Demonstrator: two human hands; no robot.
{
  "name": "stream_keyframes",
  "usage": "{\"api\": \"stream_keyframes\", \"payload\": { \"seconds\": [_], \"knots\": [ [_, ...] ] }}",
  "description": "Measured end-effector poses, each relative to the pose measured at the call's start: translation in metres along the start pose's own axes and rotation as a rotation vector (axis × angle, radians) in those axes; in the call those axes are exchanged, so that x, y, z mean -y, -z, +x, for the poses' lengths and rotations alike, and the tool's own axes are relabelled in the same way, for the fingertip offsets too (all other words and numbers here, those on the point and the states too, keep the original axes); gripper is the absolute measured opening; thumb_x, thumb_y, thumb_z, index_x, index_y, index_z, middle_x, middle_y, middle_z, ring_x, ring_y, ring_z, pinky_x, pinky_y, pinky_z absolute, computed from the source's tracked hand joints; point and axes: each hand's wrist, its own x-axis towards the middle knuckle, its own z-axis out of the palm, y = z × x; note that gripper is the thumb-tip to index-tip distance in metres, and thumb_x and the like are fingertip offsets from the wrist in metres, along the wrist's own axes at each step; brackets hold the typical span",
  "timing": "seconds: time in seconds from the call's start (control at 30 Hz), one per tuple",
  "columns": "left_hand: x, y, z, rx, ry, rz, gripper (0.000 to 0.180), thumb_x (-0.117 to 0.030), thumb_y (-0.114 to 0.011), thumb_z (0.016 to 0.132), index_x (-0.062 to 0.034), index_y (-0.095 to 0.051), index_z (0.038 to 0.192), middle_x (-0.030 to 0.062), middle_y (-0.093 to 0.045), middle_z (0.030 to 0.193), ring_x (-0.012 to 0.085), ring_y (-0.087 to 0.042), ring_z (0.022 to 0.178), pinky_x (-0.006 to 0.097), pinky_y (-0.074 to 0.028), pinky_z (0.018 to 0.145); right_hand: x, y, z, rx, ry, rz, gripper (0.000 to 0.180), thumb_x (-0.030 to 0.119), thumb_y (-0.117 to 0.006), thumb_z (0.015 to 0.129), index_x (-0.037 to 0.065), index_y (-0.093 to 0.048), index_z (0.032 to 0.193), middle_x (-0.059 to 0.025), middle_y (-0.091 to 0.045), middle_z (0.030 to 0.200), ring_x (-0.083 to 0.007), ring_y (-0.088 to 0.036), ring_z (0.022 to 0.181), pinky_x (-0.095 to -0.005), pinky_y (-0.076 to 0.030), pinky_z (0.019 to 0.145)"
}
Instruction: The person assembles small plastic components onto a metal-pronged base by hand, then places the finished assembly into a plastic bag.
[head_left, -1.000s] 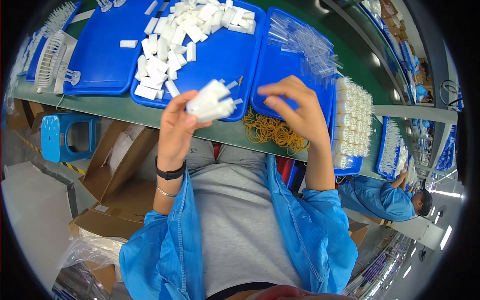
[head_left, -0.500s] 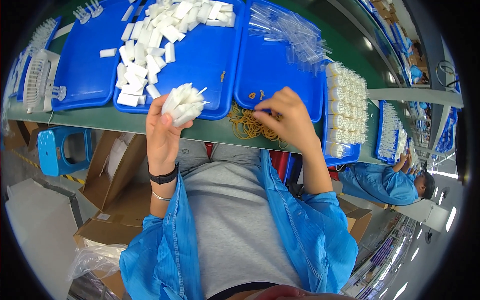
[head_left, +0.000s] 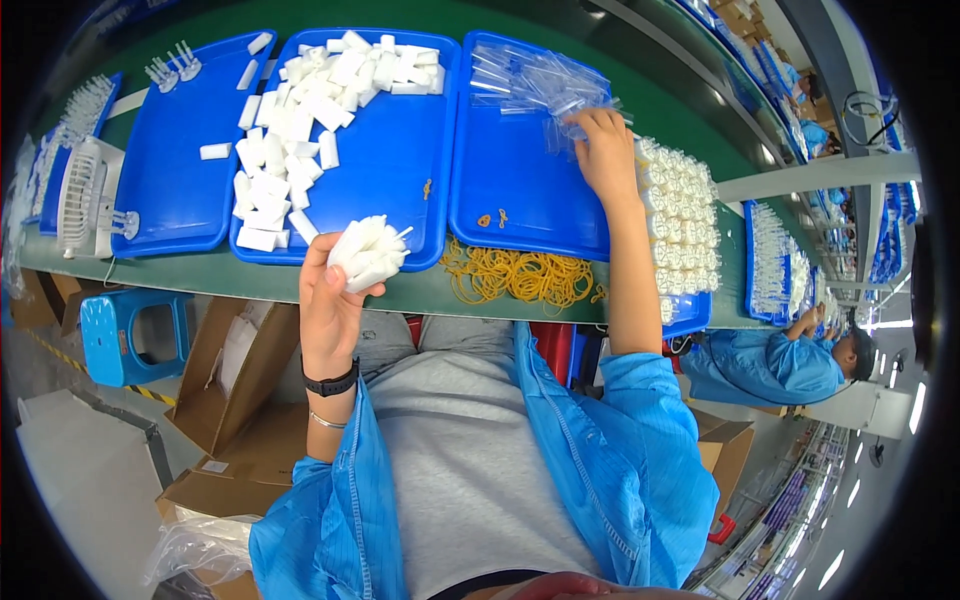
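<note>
My left hand (head_left: 328, 300) is shut on a bundle of white plastic pieces (head_left: 367, 252), held over the front rim of the middle blue tray (head_left: 400, 160). That tray carries several loose white pieces (head_left: 300, 110). My right hand (head_left: 603, 150) reaches far out onto the clear plastic bags (head_left: 545, 85) piled on the right blue tray (head_left: 520, 190), its fingers curled on one bag. A heap of yellow rubber bands (head_left: 520, 278) lies on the green table edge between my arms.
A left blue tray (head_left: 175, 170) holds a few white parts. A small white fan (head_left: 88, 200) stands at its left. Rows of bundled white pieces (head_left: 680, 200) fill the tray at right. A blue stool (head_left: 135, 335) and cardboard boxes (head_left: 240, 370) sit below; another worker (head_left: 790, 360) sits at right.
My right hand has moved from the rubber bands at the table edge up to the clear bags at the far side of the right tray. The left hand still holds the bundle.
</note>
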Motion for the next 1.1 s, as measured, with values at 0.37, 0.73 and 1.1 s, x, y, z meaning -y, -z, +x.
{"api": "stream_keyframes", "payload": {
  "seconds": [0.37, 0.73, 1.1],
  "knots": [
    [-0.002, 0.001, 0.000, 0.050, 0.003, 0.068, 0.036, -0.015, -0.061, 0.088, -0.0027, -0.048, 0.120, 0.0142, -0.059, 0.114, 0.0242, -0.063, 0.099, 0.032, -0.058, 0.073, 0.045, 0.046, -0.002, 0.042, 0.061, 0.371, 0.022, 0.018, -0.075, 0.069, 0.009, -0.071, 0.089, -0.0061, -0.064, 0.089, -0.0256, -0.059, 0.086, -0.0370, -0.045, 0.078],
    [0.002, 0.007, -0.001, 0.182, 0.043, -0.180, 0.040, -0.017, -0.055, 0.092, -0.0021, -0.045, 0.127, 0.0162, -0.056, 0.120, 0.0278, -0.062, 0.102, 0.035, -0.059, 0.074, 0.083, 0.038, -0.017, 0.331, -0.110, 0.460, 0.030, 0.024, -0.070, 0.077, 0.007, -0.065, 0.101, -0.0090, -0.063, 0.082, -0.0229, -0.061, 0.076, -0.0328, -0.049, 0.067],
    [0.004, 0.002, 0.001, 0.348, -0.016, -0.112, 0.044, -0.011, -0.077, 0.073, -0.0106, -0.054, 0.110, 0.0132, -0.049, 0.120, 0.0261, -0.053, 0.111, 0.039, -0.047, 0.092, 0.075, 0.020, -0.014, 0.533, -0.226, 0.691, 0.033, 0.017, -0.073, 0.074, 0.002, -0.067, 0.103, -0.0043, -0.061, 0.084, -0.0132, -0.051, 0.072, -0.0268, -0.045, 0.071]
  ]
}}
